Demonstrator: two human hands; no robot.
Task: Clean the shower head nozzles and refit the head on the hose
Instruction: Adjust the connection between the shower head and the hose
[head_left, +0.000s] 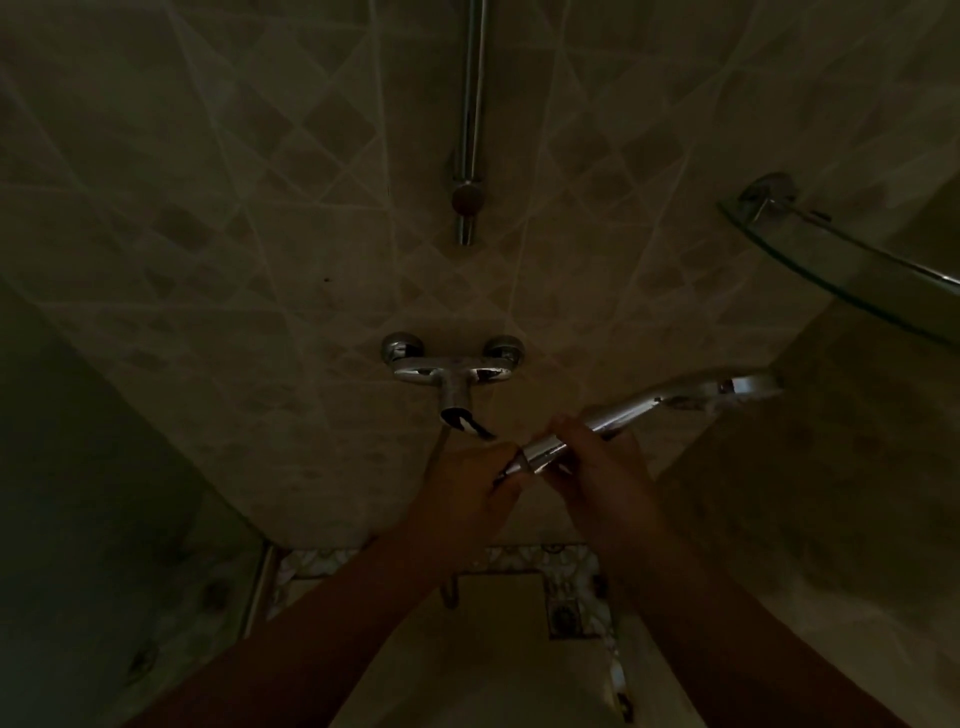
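A chrome shower head (737, 389) with a long handle slants from the right down toward the middle of the dim view. My right hand (597, 467) grips the handle near its lower end. My left hand (467, 483) pinches the hose nut (511, 467) right at the foot of the handle. Part of the hose (451, 590) hangs below, mostly hidden behind my left forearm. The nozzle face points away from me, so I cannot see it.
A chrome mixer tap (451, 371) with a down-pointing lever is fixed to the tiled wall just above my hands. A vertical slide rail (470, 130) runs up the wall. A glass corner shelf (841, 260) juts out at upper right. Patterned floor tiles (566, 608) lie below.
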